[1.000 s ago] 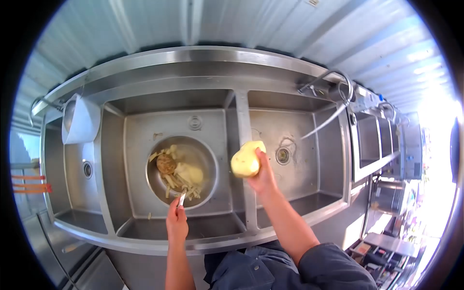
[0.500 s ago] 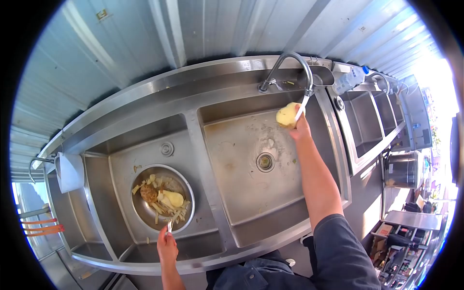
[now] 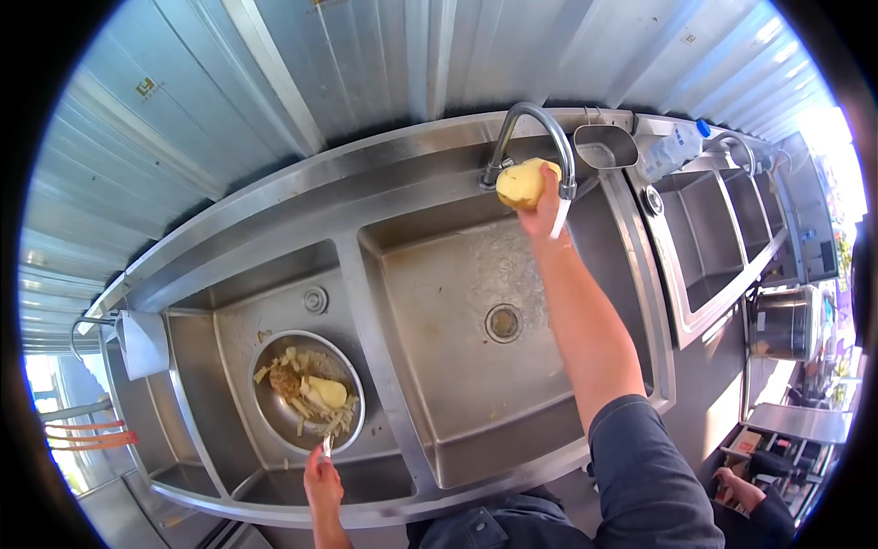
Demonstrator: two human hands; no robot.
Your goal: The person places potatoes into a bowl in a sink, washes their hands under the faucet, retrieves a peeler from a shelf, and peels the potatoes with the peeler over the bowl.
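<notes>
Yellow was the potato [image 3: 521,185], and the right hand [image 3: 542,212] was grasping it, with the thumb along its right side. From these fingers the potato lay forward and to the left, its long axis roughly crosswise and a little tilted. The tap [image 3: 562,151] arched just to the right of the same fingers, and its water [image 3: 559,220] fell beside the wrist; whether it touched the hand, I could not tell. The left hand [image 3: 323,485], well apart from the tap, had its fingers closed around a small tool [image 3: 327,446]. Just ahead of them was the bowl [image 3: 358,371], with a pale potato [image 3: 326,392], a brown potato [image 3: 284,382] and peelings [image 3: 338,423].
</notes>
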